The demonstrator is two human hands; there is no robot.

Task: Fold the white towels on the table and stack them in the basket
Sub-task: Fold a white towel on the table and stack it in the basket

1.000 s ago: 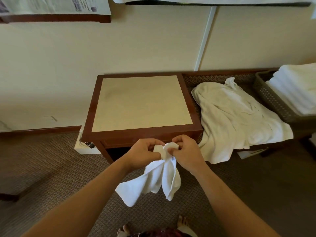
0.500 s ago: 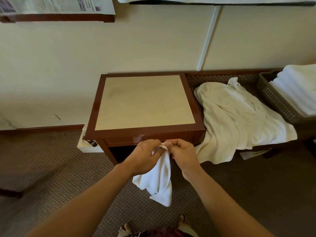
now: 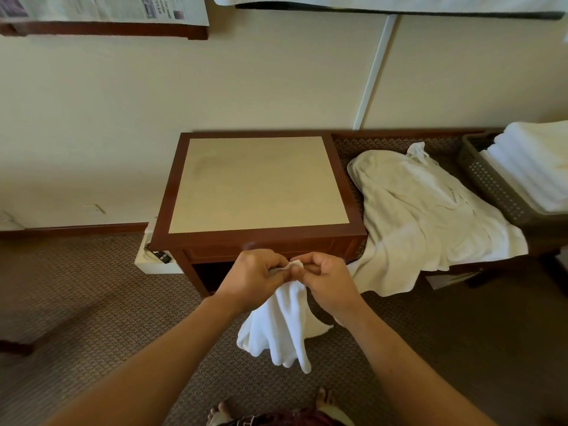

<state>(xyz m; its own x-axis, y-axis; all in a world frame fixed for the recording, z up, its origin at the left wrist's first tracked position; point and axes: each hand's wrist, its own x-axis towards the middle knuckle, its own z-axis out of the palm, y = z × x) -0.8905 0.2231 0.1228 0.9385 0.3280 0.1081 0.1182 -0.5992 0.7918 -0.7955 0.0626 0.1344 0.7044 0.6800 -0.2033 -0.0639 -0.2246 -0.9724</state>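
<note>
A small white towel (image 3: 281,327) hangs in front of the wooden table (image 3: 258,184). My left hand (image 3: 250,279) and my right hand (image 3: 329,279) pinch its top edge side by side, just below the table's front rim. The cloth droops in loose folds toward the carpet. A larger white towel (image 3: 424,216) lies spread and rumpled over the low bench to the right. At the far right stands a brown perforated basket (image 3: 488,186) holding folded white towels (image 3: 534,164) stacked above its rim.
The table top is beige with a dark wood border. A white box (image 3: 153,262) with a dark remote sits on the floor by the table's left leg. Patterned carpet covers the floor; my bare feet (image 3: 325,401) show at the bottom edge.
Both hands have kept hold of the small towel's top edge and worked along it. The hanging cloth has swung and bunched differently below them. The view has shifted slightly.
</note>
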